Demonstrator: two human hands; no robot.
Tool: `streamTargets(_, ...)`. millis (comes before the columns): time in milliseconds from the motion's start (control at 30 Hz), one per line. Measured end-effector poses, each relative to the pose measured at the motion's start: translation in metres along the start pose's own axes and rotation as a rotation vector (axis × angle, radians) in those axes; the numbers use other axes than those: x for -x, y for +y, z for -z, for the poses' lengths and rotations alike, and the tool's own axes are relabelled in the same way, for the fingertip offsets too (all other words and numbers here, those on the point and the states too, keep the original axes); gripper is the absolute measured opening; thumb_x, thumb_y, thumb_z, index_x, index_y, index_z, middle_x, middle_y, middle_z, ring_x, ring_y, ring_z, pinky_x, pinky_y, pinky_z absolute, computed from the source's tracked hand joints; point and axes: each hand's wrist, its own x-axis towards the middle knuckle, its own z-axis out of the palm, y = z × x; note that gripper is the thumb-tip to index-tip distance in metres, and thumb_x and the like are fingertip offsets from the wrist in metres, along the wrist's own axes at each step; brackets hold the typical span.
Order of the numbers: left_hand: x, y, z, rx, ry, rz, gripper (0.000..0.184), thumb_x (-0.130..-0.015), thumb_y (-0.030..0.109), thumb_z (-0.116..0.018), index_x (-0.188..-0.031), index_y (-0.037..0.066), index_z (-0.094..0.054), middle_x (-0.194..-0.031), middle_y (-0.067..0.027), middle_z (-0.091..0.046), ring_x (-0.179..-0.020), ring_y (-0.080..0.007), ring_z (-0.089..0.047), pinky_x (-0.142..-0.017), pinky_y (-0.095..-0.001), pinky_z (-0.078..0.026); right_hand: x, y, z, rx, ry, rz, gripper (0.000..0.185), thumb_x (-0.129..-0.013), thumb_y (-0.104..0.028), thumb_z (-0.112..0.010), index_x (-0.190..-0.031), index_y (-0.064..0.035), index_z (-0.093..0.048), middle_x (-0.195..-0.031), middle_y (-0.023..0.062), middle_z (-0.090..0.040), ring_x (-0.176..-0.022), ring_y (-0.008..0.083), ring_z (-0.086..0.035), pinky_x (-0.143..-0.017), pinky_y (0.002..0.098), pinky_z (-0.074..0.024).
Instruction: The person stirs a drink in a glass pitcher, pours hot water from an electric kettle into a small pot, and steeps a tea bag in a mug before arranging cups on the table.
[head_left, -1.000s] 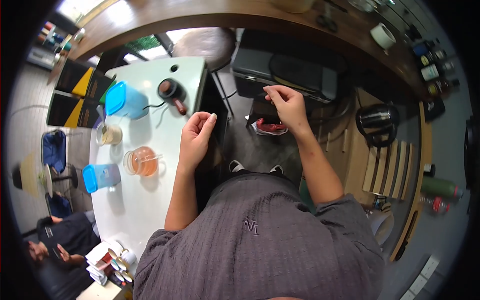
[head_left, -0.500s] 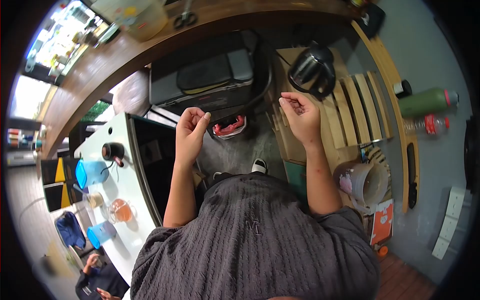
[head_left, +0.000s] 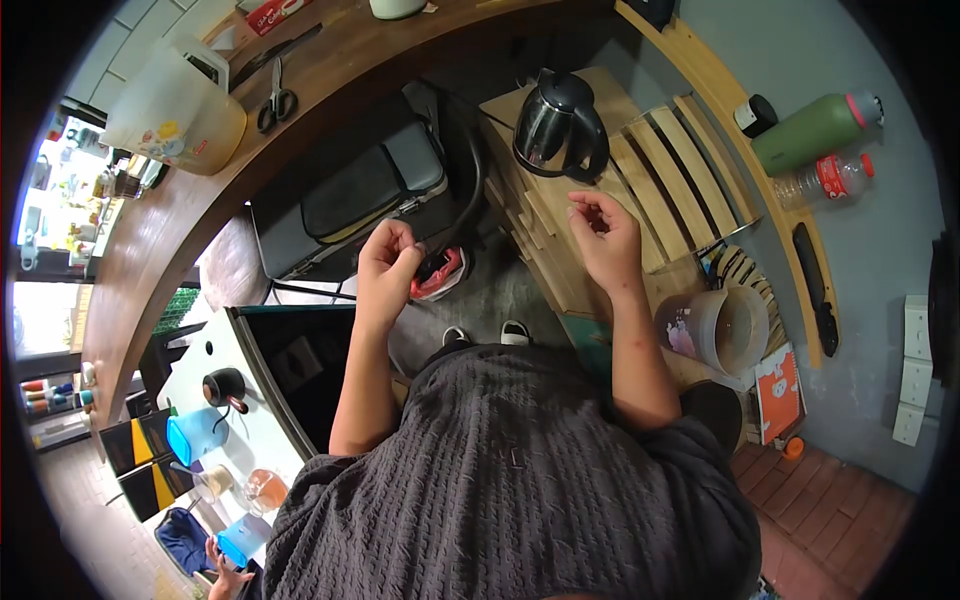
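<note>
My left hand point(head_left: 388, 275) hangs in the air in front of a black case point(head_left: 350, 190), its fingers curled and thumb against them; whether anything small is inside cannot be seen. Just beyond its fingertips a red item in a white wrapper point(head_left: 445, 278) lies low down. My right hand point(head_left: 608, 245) is raised near the slatted wooden rack point(head_left: 675, 185), fingers curled inward and thumb close to them, with nothing visible in it. Above this hand stands a black electric kettle point(head_left: 562, 125). The two hands are apart.
A curved wooden counter point(head_left: 150, 240) with a plastic pitcher point(head_left: 180, 115) and scissors point(head_left: 277, 100) spans the upper left. At the lower left, a white table point(head_left: 240, 450) holds cups. A plastic bucket point(head_left: 735, 330) and green bottle point(head_left: 815, 135) are right. Another person's hand point(head_left: 228, 575) shows lower left.
The view has swung to the right, so the white table has shifted left and down, while the kettle, rack and bucket have come closer to the middle. Both hands stay raised, curled and apart.
</note>
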Motion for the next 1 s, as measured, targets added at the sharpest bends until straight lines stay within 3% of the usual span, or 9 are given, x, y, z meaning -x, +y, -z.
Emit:
streamTargets(100,-0.008,0.001,0.009,-0.01,0.019,-0.053,0.014,-0.084,-0.002,-0.058,-0.079,0.007,-0.047,-0.069,0.0083,-0.041,-0.061,-0.0006,-0.036,-0.054,-0.0196,-0.028,-0.007,-0.003,-0.012,-0.005,0.016,0.055,0.018,-0.083,-0.004,-0.065,-0.101,-0.0052,-0.068,-0.078,-0.0022,-0.061,-0.065,0.0043,-0.054,-0.059,0.02,-0.043)
streamTargets(267,-0.005,0.007,0.025,0.004,0.052,-0.059,0.017,-0.089,0.004,-0.064,-0.082,0.007,-0.048,-0.068,0.0095,-0.041,-0.06,0.0008,-0.035,-0.052,-0.0182,-0.026,-0.015,-0.012,-0.037,-0.07,-0.029,0.07,0.019,-0.083,-0.005,-0.065,-0.102,-0.0046,-0.069,-0.079,-0.0017,-0.062,-0.067,0.004,-0.055,-0.059,0.0198,-0.043)
streamTargets(400,-0.001,0.007,0.041,0.032,0.107,-0.048,0.013,-0.09,0.004,-0.062,-0.086,0.006,-0.05,-0.066,0.0098,-0.043,-0.056,0.0012,-0.034,-0.05,-0.0183,-0.025,-0.016,-0.015,-0.056,-0.067,-0.124,0.056,0.021,-0.086,0.0,-0.062,-0.106,-0.0017,-0.066,-0.085,-0.004,-0.058,-0.072,0.0008,-0.051,-0.064,0.0151,-0.0412)
streamTargets(600,0.017,0.005,0.063,-0.026,0.218,-0.066,0.011,-0.091,0.006,-0.063,-0.087,0.005,-0.052,-0.063,0.0099,-0.042,-0.055,0.0013,-0.033,-0.049,-0.0186,-0.024,-0.02,-0.021,-0.085,-0.073,-0.245,0.044,0.021,-0.085,0.002,-0.062,-0.106,-0.0001,-0.066,-0.084,-0.004,-0.059,-0.07,0.0002,-0.05,-0.063,0.0145,-0.0409)
streamTargets(800,0.046,-0.003,0.082,-0.031,0.359,-0.049,0.01,-0.087,0.004,-0.064,-0.085,0.005,-0.054,-0.063,0.0107,-0.04,-0.055,0.0007,-0.034,-0.05,-0.0187,-0.025,-0.022,-0.018,-0.116,-0.135,-0.353,0.098,0.018,-0.082,-0.002,-0.064,-0.098,-0.0025,-0.07,-0.076,-0.0024,-0.063,-0.064,0.0015,-0.052,-0.058,0.017,-0.0428)
streamTargets(1000,0.072,-0.01,0.091,-0.067,0.446,-0.073,0.014,-0.082,0.002,-0.062,-0.077,0.006,-0.05,-0.064,0.0098,-0.039,-0.058,-0.0006,-0.033,-0.052,-0.0193,-0.026,-0.02,-0.021,-0.134,-0.083,-0.465,0.161,0.018,-0.083,0.001,-0.064,-0.101,-0.0004,-0.069,-0.081,-0.0042,-0.062,-0.066,-0.0006,-0.047,-0.06,0.0139,-0.0391)
